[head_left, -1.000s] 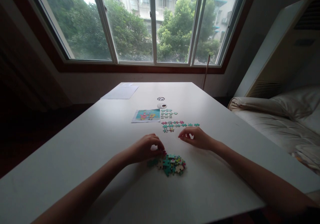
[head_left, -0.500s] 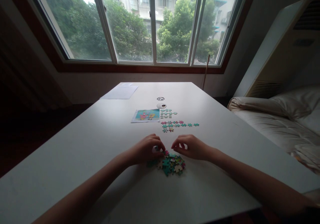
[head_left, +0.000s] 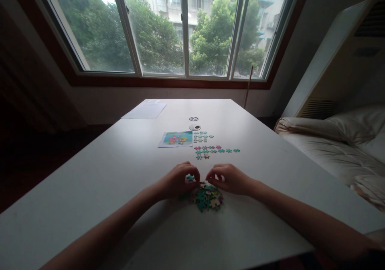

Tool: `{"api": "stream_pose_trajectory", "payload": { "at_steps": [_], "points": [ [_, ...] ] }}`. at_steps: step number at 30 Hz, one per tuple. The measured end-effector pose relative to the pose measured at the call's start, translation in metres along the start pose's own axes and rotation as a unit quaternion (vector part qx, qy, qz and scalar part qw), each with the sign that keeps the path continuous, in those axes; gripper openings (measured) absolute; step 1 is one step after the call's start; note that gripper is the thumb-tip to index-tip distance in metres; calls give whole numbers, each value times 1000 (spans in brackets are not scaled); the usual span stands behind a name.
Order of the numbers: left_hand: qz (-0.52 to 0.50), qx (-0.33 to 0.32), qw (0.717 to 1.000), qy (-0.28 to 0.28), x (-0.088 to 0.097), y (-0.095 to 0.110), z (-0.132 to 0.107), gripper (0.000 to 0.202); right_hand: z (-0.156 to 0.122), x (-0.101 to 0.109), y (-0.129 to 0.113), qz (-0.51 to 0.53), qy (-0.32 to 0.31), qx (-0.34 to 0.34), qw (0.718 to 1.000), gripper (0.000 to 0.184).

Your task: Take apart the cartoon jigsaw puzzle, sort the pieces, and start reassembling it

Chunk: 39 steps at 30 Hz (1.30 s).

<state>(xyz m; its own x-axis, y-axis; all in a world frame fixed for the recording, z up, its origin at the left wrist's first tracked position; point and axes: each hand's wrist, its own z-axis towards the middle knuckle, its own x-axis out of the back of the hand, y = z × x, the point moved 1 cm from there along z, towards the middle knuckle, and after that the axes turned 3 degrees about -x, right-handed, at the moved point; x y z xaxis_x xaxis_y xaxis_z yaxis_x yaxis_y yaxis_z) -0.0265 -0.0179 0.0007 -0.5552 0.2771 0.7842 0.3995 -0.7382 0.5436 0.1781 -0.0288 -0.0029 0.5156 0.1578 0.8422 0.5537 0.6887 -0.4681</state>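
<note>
A heap of small teal, pink and white puzzle pieces [head_left: 207, 197] lies on the white table [head_left: 120, 173] in front of me. My left hand [head_left: 177, 181] is curled at the heap's left top, fingers pinched on a teal puzzle piece [head_left: 190, 178]. My right hand [head_left: 229, 178] is curled just right of it, fingertips pinched over the heap's far edge; what they hold is too small to tell. The two hands nearly touch. Sorted rows of pieces [head_left: 213, 149] lie farther back, beside a picture card [head_left: 176, 139].
A small round tin [head_left: 194, 127] and its lid [head_left: 193, 118] sit behind the card. A sheet of paper [head_left: 144, 110] lies at the table's far left. A cushioned seat [head_left: 337, 141] stands to the right, a wide window behind.
My right hand came back from near the sorted rows to the heap, beside my left hand. My left hand lifted a teal piece slightly off the heap.
</note>
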Motion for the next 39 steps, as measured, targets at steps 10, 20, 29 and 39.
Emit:
{"api": "stream_pose_trajectory", "payload": {
  "at_steps": [10, 20, 29, 39],
  "points": [
    [-138, 110, 982, 60, -3, 4, 8, 18, 0, 2, -2, -51, 84, 28, 995, 15],
    [-137, 93, 984, 67, -6, 4, 7, 16, 0, 2, -1, -138, 109, 79, 981, 19],
    [29, 21, 999, 40, 22, -17, -2, 12, -1, 23, 28, -171, 195, 52, 964, 15],
    [73, 14, 996, -51, 24, -31, -12, 18, -3, 36, 51, -191, 225, 8, 956, 19]
  ]
}}
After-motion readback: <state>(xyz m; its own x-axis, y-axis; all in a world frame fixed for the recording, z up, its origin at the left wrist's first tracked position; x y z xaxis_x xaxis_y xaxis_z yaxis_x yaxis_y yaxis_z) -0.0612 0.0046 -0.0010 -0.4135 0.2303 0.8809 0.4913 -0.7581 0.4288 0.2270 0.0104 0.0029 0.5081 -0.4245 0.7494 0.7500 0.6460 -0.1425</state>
